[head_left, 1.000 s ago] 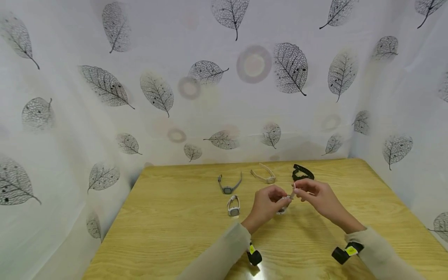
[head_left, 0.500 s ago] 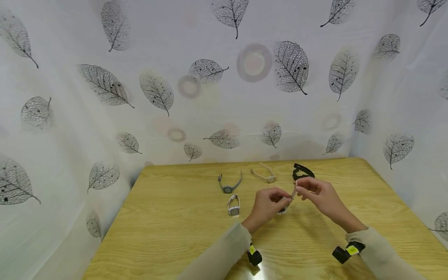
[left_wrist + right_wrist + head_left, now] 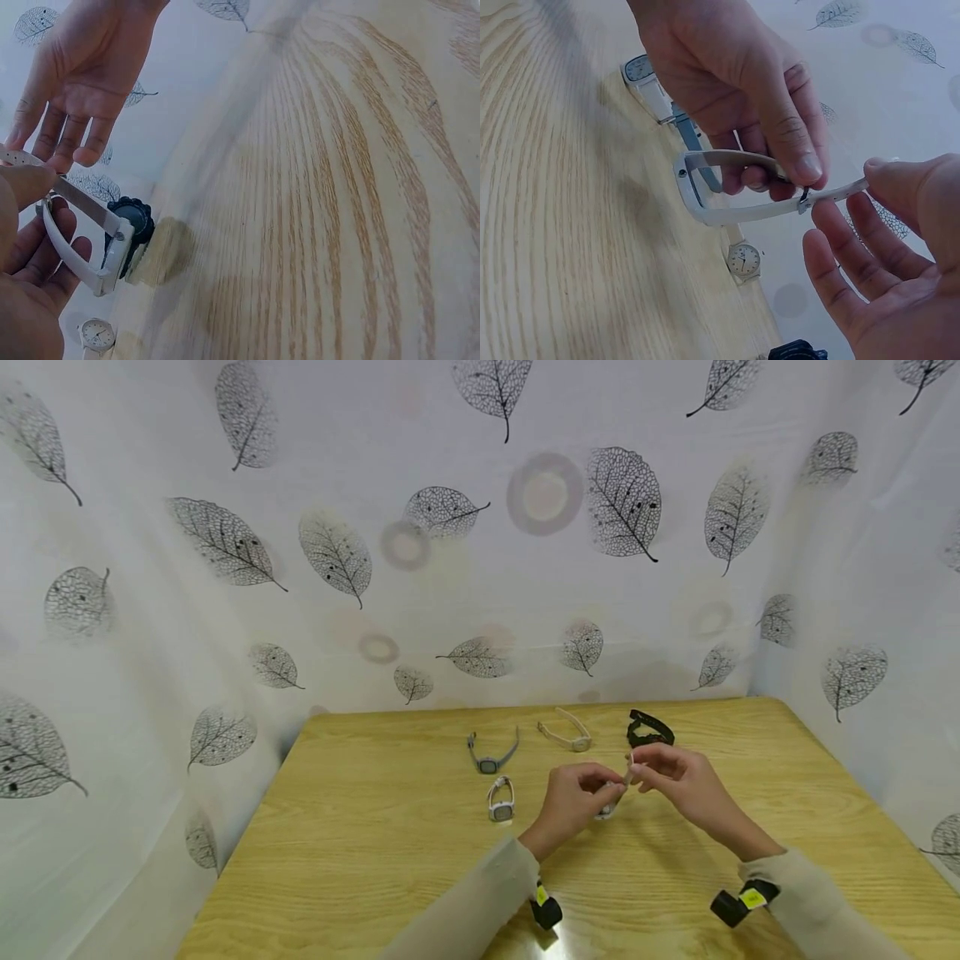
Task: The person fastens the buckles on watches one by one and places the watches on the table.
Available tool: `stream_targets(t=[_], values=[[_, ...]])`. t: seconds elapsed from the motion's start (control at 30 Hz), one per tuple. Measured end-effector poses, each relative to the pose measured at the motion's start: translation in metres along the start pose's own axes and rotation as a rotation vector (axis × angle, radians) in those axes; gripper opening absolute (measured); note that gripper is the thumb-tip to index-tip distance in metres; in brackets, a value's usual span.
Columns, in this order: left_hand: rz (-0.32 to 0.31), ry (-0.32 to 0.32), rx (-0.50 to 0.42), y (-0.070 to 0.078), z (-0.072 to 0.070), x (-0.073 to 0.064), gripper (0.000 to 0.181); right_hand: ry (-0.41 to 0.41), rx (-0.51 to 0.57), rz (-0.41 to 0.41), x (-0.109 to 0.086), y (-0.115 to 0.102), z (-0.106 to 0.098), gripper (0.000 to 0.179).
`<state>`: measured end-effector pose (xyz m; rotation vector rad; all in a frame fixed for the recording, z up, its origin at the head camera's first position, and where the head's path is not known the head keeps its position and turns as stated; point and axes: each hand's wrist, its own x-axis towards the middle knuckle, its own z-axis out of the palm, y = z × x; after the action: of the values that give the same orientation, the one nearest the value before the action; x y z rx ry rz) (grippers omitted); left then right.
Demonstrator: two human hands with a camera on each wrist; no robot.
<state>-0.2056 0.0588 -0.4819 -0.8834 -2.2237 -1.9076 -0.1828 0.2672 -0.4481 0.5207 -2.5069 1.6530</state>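
A white wristwatch (image 3: 750, 215) is held up off the table between both hands, its strap bent into a loop. My left hand (image 3: 572, 800) pinches the strap by the metal buckle (image 3: 803, 202), thumb on top. The strap's free end passes through the buckle, and my right hand (image 3: 686, 785) pinches that end between thumb and fingertips. The other right fingers (image 3: 840, 292) are spread below the strap. In the left wrist view, the watch case (image 3: 114, 259) hangs sideways at the loop's far end. Its dial faces away there.
On the wooden table (image 3: 360, 827), a second white watch (image 3: 502, 811) lies left of my hands. Behind it is a grey-blue watch (image 3: 488, 766). A cream watch (image 3: 581, 744) and a black watch (image 3: 651, 727) lie toward the back edge. A leaf-print curtain (image 3: 480, 610) surrounds the table.
The right hand has drawn the strap end slightly up and right, then come back a little toward the left hand. The left hand has kept its grip, almost still.
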Motion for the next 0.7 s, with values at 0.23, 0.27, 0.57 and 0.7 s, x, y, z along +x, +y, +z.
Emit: stream_targets(t=[0.23, 0.27, 0.57, 0.7], values=[[-0.002, -0.002, -0.003, -0.0023, -0.0011, 0.0003, 0.006, -0.014, 0.006, -0.03, -0.0002, 0.0025, 0.0014, 0.02], [-0.012, -0.008, -0.008, -0.0022, -0.0016, 0.0003, 0.006, -0.012, 0.012, -0.029, -0.0002, 0.0029, 0.0015, 0.02], [-0.095, 0.012, -0.015, -0.0002, -0.0057, -0.0006, 0.024, -0.007, 0.055, -0.035, -0.0014, 0.0064, 0.0022, 0.024], [-0.145, 0.068, -0.019, 0.0013, -0.0069, -0.001, 0.028, 0.02, 0.057, -0.033, -0.0018, 0.008, 0.0058, 0.022]])
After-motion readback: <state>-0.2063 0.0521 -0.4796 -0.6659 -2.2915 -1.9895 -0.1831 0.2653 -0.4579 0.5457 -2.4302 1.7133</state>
